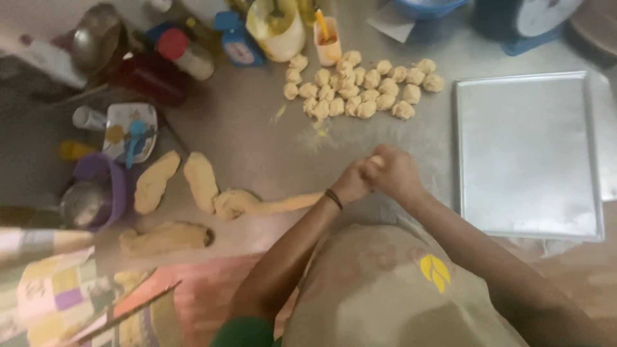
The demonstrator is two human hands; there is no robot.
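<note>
**Both hands closed on the end of a dough rope**

Grip first: the left hand [350,182] and the right hand [393,172] are pressed together, each grip closed narrow around a small pale bit of dough [377,160] that peeks out between the fingers. It sits at the near end of a long dough rope [283,204], which trails leftward along the table [257,135] to a thicker lump; the hands seem to pinch the end between them, held just above the surface so the rope's own weight stays on the metal.

Farther up the table lies a cluster of small dough balls [360,87], touching one another in a loose heap. To the right, well apart from the hands, an empty baking tray [527,154] lies flat with its long side toward the person. Left of the rope rest three flattened dough logs [200,181]. Containers, a purple bowl [106,186] and a scale [238,42] crowd the far left edge.
</note>
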